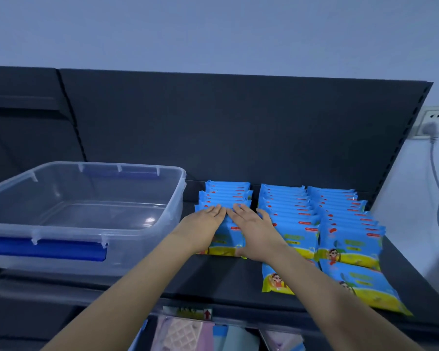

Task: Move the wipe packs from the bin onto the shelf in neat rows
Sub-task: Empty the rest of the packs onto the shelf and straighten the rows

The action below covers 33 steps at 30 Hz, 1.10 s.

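The straight, close-set fingers (216,211) of the left hand (205,221) and right hand (251,226) press flat on the row of wipe packs (227,190) just right of the bin (86,230). Light, even pressure should square this row without toppling the overlapped packs. Glossy blue with yellow bottoms, the packs fill three rows on the shelf (213,279) right of the bin, which looks empty.

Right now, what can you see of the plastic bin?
The bin is a clear plastic tub, rectangular, round-cornered, lidless, with blue latches on its near and far sides. No packs show inside. It sits upright on the dark shelf, left of the wipe pack rows. Neither the left hand nor the right hand touches it.
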Each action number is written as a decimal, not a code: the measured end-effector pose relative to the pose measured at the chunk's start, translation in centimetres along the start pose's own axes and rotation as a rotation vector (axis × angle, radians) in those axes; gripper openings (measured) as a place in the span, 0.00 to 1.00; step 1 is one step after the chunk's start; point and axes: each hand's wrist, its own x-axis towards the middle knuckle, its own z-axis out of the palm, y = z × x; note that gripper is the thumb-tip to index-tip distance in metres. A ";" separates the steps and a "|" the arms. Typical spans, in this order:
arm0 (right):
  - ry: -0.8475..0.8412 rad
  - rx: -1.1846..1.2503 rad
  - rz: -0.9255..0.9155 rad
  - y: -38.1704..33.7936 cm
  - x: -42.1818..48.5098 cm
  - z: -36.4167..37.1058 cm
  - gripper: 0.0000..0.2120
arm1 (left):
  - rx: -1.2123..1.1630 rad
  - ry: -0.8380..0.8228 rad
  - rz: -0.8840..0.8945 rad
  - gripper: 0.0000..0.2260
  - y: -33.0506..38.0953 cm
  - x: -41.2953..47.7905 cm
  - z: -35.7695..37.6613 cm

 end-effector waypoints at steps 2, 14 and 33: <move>-0.007 -0.040 0.003 -0.2 -0.1 -0.2 0.46 | 0.017 0.046 -0.012 0.31 0.4 -0.8 0.6; 0.188 0.379 0.111 5.1 -7.5 -0.1 0.25 | -0.077 0.400 0.463 0.27 9.0 -0.9 1.2; -0.148 0.249 0.165 8.8 -10.4 0.9 0.40 | -0.202 -0.027 0.315 0.42 11.6 2.2 0.8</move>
